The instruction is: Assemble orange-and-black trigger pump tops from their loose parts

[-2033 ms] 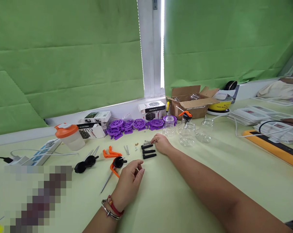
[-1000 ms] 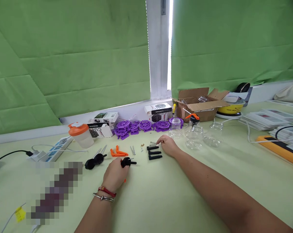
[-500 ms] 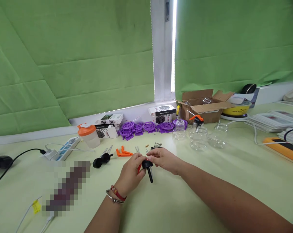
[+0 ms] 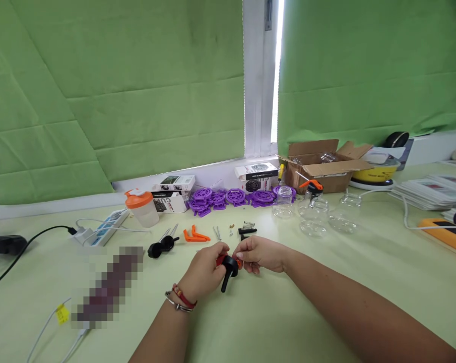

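My left hand [image 4: 207, 271] is closed around a black round bottle cap [image 4: 231, 263] with a black stem pointing down toward me. A red part shows between the fingers and the cap. Thumb and fingertips of my right hand [image 4: 258, 253] pinch at the cap's right side, beside a small orange-red piece [image 4: 239, 263]. What exactly they hold is too small to make out. Just beyond the hands lie a black part [image 4: 246, 231], springs [image 4: 249, 225], metal pins [image 4: 217, 233], tiny brass-coloured bits [image 4: 231, 226] and orange levers [image 4: 196, 235].
More black caps [image 4: 163, 247] with metal rods lie left. Glass bottles [image 4: 314, 222], one topped with a black-and-orange head [image 4: 312, 185], stand right. Behind are purple plastic parts [image 4: 236, 197], small boxes [image 4: 170, 201], a carton [image 4: 326, 176] and an orange-lidded shaker [image 4: 142, 209]. A power strip [image 4: 110, 227] sits left.
The black cap has been tilted in my left hand, so its stem now points toward me and left. My right fingers have moved from its top to its right side. The view has shifted slightly.
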A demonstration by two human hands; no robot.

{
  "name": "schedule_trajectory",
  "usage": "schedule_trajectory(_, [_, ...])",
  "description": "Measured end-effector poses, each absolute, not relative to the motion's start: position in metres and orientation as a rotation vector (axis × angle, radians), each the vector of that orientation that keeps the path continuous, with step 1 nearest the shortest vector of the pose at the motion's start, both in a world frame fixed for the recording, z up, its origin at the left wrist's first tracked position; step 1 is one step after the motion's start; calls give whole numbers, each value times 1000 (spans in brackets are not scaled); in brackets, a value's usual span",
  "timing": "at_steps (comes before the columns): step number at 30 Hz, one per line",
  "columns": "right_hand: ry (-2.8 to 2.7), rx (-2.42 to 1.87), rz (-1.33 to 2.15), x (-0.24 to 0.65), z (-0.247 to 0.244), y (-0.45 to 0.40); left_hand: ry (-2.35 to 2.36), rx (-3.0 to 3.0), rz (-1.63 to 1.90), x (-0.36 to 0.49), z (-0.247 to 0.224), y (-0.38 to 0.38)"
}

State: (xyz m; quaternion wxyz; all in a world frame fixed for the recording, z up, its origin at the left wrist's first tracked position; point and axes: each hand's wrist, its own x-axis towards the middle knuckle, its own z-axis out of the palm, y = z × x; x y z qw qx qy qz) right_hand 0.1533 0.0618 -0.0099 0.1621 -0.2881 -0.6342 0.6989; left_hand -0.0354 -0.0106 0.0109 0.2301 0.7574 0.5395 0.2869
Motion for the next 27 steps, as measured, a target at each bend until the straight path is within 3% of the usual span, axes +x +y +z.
schedule_trajectory(7, [-1697,-677,2189,154,-13,60,1354,1527,828,-39,20,-9])
schedule_trajectory(12, [-1719,-696,2137,150,-17,57,1350,1404,696,-40,25,-9])
schedule_trajectory(19, [-1811,-733,1970,145,-23,60,1141,1272,791,-46,31,-14])
schedule_trajectory(23, [-1880,-890,1736,149,-21,65,1069,1160,993,-59,32,-11])
schedule_trajectory(27, [-2059,-1203,1140,143,-16,68,1000,893,1404,-68,32,-3])
